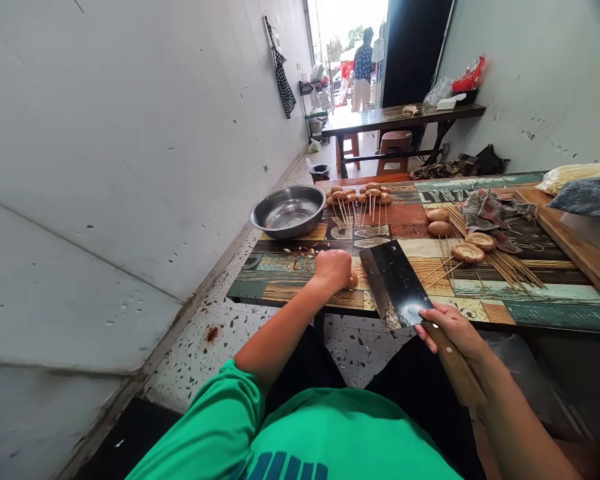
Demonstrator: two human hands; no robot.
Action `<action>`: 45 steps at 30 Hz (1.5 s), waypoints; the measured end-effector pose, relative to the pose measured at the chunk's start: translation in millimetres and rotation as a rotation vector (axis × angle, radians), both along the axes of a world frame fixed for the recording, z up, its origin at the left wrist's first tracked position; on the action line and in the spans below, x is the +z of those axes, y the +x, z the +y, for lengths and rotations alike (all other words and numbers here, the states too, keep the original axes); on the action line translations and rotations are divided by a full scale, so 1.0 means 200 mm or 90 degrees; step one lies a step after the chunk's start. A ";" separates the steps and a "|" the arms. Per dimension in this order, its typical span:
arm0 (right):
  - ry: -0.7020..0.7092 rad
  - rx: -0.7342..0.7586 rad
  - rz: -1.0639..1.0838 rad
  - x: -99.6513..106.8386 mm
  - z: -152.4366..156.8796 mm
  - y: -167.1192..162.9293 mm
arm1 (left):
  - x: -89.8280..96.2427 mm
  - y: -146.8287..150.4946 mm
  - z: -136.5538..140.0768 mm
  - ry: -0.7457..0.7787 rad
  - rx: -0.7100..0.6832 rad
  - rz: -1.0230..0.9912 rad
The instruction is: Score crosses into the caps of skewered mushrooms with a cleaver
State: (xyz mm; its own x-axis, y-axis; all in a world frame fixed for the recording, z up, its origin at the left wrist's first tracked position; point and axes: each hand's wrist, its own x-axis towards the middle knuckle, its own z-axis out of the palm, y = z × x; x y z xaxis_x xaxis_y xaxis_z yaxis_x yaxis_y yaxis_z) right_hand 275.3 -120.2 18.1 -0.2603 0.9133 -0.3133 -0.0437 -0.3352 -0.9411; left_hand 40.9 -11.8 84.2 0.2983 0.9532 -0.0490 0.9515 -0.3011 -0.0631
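Note:
My right hand is wrapped round the wooden handle of a broad cleaver. Its dark blade points away over the table's front edge. My left hand is closed at the near side of the table on a brown oval piece, mostly hidden under the fingers; thin sticks show just to its right. Farther back lies a cluster of brown oval pieces on skewers. To the right, more skewered brown pieces, two with paler tops, rest by a bundle of wooden skewers.
A steel basin stands at the table's left end, with small scraps nearby. A crumpled grey cloth, scissors and a wooden board are on the right. Beyond are another table and a person at the doorway.

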 end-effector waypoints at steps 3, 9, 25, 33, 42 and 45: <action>-0.001 0.001 0.003 0.00 0.00 0.00 | -0.01 -0.04 0.04 -0.010 0.021 -0.080; -0.002 0.001 0.012 0.00 0.00 0.01 | -0.04 -0.31 0.11 0.091 0.179 -0.148; 0.010 0.121 -0.171 0.31 -0.16 -0.27 | -0.39 -0.44 -0.26 0.244 -0.022 -0.502; 0.009 0.140 -0.258 0.34 -0.13 -0.33 | -0.43 -0.46 -0.25 0.241 -0.035 -0.532; -0.008 0.145 -0.266 0.36 -0.16 -0.33 | -0.43 -0.46 -0.25 0.237 -0.021 -0.543; -0.002 0.146 -0.259 0.36 -0.15 -0.32 | -0.43 -0.46 -0.25 0.235 -0.020 -0.543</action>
State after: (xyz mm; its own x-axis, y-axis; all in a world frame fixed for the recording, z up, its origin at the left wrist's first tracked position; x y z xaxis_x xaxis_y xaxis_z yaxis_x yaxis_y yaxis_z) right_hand 210.7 -150.9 89.9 -0.3114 0.8453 -0.4341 0.4045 -0.2955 -0.8655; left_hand -51.4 -61.8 -2.3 0.1196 0.8558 0.5033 0.7120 -0.4273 0.5572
